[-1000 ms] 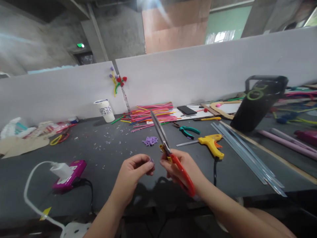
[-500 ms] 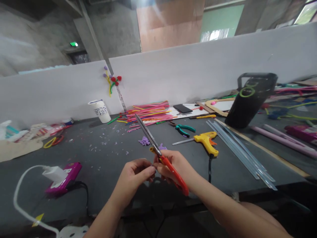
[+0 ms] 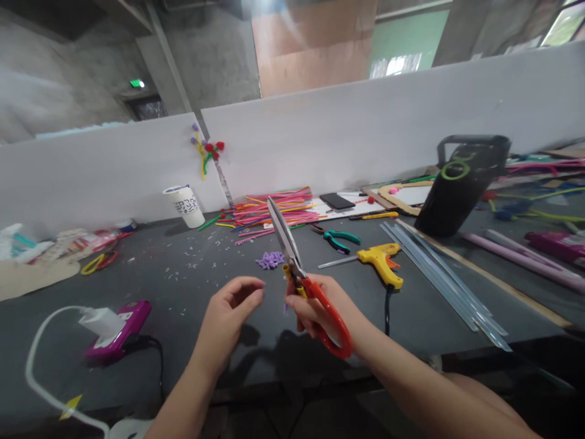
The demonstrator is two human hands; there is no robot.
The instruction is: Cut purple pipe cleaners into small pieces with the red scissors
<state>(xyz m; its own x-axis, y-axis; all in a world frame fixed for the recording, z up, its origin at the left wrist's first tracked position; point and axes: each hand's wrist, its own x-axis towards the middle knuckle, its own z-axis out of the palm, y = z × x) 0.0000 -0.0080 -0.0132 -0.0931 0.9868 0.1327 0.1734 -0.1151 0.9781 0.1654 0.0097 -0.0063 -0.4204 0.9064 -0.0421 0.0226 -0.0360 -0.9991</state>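
My right hand (image 3: 322, 305) is wrapped round red-handled scissors (image 3: 326, 317), whose blades point up and away from me. A yellow tube-like piece (image 3: 287, 272) sticks out beside the blades from the same hand. At the tips of its fingers a small purple piece (image 3: 286, 308) shows. My left hand (image 3: 233, 308) is held apart to the left, fingers curled and thumb slightly off them, nothing visible between. Beyond the hands, a small pile of purple cut pieces (image 3: 270, 260) lies on the dark table (image 3: 196, 341), partly near the blades.
A yellow glue gun (image 3: 381, 262), teal pliers (image 3: 340, 238) and clear glue sticks (image 3: 439, 280) lie to the right, before a black bottle (image 3: 461, 189). Pink pipe cleaners (image 3: 274, 210) and a paper cup (image 3: 185, 207) are at the back. A purple power socket (image 3: 123, 329) sits left.
My hands came together half a second ago and are now apart, the left having moved left. The scissors have swung more upright. The purple piece now shows at my right fingertips.
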